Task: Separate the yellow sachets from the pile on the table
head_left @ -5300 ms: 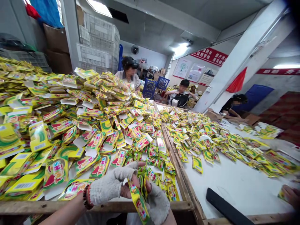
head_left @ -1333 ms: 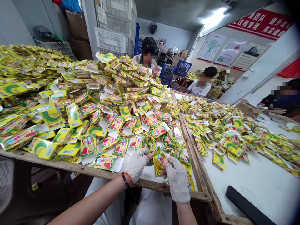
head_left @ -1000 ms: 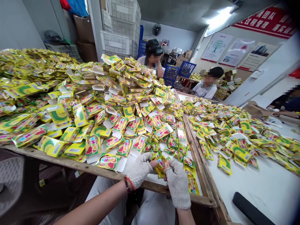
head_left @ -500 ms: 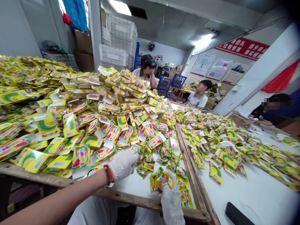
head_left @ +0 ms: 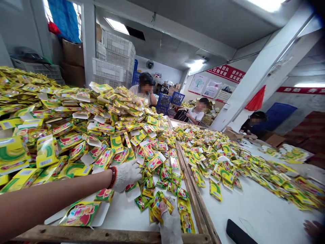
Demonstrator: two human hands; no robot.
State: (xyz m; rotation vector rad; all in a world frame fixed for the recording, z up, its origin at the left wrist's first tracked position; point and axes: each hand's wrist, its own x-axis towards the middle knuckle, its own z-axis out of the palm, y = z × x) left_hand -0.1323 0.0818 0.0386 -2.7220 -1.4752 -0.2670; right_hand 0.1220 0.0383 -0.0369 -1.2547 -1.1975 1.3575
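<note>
Both my hands wear white knit gloves. My left hand (head_left: 126,174) reaches out over the table with its fingers curled down on a flat printed carton (head_left: 132,187) at the foot of the big yellow heap of cartons (head_left: 83,128). My right hand (head_left: 169,226) stays near the table's front edge and grips a fanned bunch of small yellow-green sachets (head_left: 158,205). More loose sachets (head_left: 172,184) lie just beyond it. One flat carton (head_left: 81,213) lies face up close to the front edge.
A wooden rail (head_left: 189,189) divides my table from a white table (head_left: 254,206) strewn with sachets and cartons. A black phone (head_left: 238,234) lies near its front. Three people sit at the far side. Someone's fingers (head_left: 311,227) show at the right edge. White crates (head_left: 111,64) are stacked behind.
My left hand let go of the sachet bunch and reached forward to the foot of the carton heap. My right hand kept the bunch and drew back toward the front edge.
</note>
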